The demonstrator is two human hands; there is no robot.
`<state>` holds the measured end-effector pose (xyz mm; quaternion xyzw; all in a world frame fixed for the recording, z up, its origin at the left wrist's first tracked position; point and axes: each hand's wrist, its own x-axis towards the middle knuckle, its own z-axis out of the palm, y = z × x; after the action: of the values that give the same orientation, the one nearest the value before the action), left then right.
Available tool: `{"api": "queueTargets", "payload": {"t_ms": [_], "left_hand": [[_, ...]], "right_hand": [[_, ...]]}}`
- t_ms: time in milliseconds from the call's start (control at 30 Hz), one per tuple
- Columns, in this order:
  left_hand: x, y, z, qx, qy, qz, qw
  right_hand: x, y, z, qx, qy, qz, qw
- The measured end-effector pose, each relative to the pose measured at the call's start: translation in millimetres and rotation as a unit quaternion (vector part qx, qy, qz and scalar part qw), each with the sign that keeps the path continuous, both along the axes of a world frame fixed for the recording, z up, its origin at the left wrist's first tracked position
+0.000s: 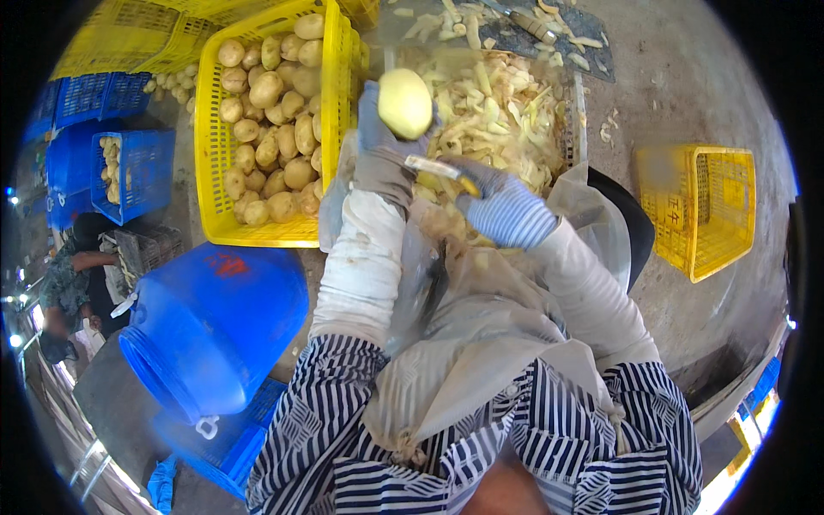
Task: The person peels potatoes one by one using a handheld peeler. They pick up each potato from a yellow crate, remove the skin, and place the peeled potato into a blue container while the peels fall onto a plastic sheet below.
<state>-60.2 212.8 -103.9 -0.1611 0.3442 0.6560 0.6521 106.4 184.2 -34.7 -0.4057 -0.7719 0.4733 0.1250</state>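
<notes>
My left hand (386, 135), in a grey-blue glove, holds a pale, peeled potato (405, 104) by its lower and left side. Gloved in blue and white stripes, my right hand (505, 203) grips a hand peeler (444, 170) with a yellow part near the fingers; its pale end points at my left wrist, just below the potato. Under both hands lies a heap of peelings (502, 122) in a crate. Left of my left hand, a yellow plastic crate (328, 129) holds many unpeeled potatoes (267, 90).
A knife (531, 26) lies among scraps on a dark board (579, 32) beyond the heap. A yellow crate (689, 212) stands at right. A blue plastic barrel (225, 322) lies at left. Farther left are blue crates (145, 167) and another person (71, 283) beside a grey crate.
</notes>
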Motion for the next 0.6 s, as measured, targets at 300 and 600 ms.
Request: {"api": "queueTargets", "payload": {"t_ms": [300,600], "left_hand": [[8,-2,6,0.102,0.049,0.025,0.993],[4,-5,13,0.068,0.02,-0.009,0.997]], "right_hand": [[-37,75,33,-0.161,-0.156,-0.046,0.973],[-15,54,56,-0.176,-0.151,-0.039,0.972]]}}
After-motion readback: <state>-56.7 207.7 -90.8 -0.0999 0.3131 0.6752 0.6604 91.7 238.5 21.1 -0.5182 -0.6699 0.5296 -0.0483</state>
